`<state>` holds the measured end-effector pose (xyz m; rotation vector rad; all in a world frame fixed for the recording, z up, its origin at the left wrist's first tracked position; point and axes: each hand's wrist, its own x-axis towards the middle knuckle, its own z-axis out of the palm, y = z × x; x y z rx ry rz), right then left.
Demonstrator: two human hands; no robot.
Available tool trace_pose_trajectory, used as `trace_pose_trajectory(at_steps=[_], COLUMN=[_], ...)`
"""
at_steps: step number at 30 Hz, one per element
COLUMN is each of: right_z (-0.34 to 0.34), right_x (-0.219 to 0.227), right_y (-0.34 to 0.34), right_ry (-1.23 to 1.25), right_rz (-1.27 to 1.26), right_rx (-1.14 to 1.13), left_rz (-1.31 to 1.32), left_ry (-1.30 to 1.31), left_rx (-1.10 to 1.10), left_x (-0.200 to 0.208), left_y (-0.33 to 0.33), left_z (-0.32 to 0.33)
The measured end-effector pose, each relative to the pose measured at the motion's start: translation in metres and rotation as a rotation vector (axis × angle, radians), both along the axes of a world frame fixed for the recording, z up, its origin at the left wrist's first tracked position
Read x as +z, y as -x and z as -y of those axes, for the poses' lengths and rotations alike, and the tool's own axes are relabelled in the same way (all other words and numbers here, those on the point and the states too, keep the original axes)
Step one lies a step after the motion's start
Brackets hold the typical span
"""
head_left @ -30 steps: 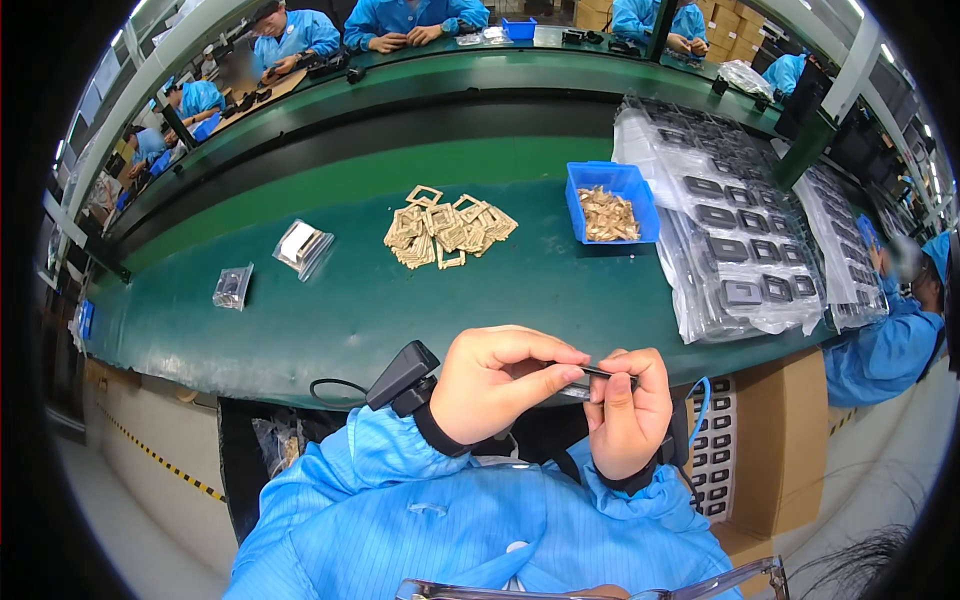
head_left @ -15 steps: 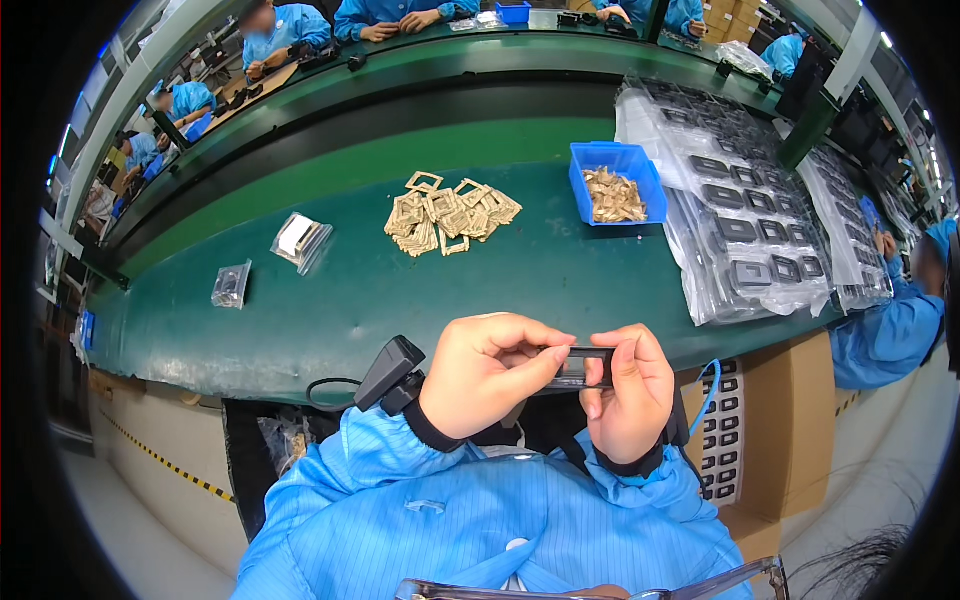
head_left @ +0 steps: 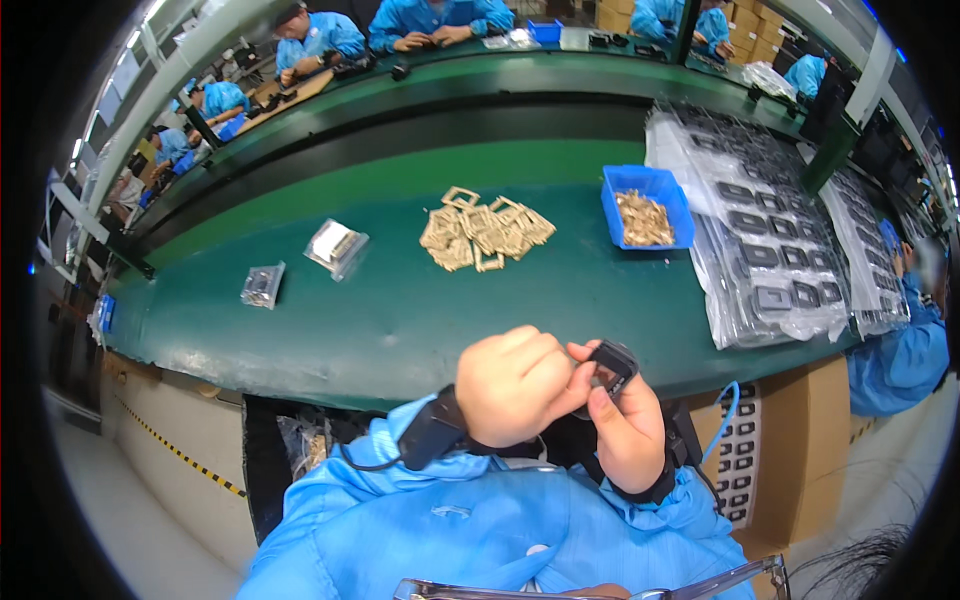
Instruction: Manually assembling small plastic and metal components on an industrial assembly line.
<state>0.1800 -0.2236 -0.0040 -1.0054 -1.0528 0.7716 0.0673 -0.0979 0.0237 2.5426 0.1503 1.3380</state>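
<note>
Both hands are holding a small black rectangular plastic part (head_left: 610,362) close to the chest, below the green counter (head_left: 400,310) edge. Left hand (head_left: 515,388) grip is pinching it, fingers curled; right hand (head_left: 625,432) grip is clamping it from beneath.

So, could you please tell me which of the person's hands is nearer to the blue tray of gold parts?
Right. The right hand, gripping a small black part, sits below the blue tray and slightly left of it; the left hand is further left.

bin (head_left: 607,193) right of frame pile (head_left: 485,237) | bags (head_left: 335,246) left | trays (head_left: 770,240) far right
</note>
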Motion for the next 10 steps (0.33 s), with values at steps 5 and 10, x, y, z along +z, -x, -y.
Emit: trace_pose_trajectory(at_steps=[5, 10], right_z=[-0.001, -0.007], right_x=[-0.005, -0.002], right_y=[-0.009, -0.005], right_ry=[0.238, 0.226], right_rz=[-0.057, 0.128], right_rx=[-0.064, -0.118], left_rz=[0.113, -0.182], left_ry=[0.376, 0.495], left_rx=[0.07, -0.084], left_x=[-0.012, -0.021], left_y=[-0.004, -0.001], left_z=[0.009, -0.01])
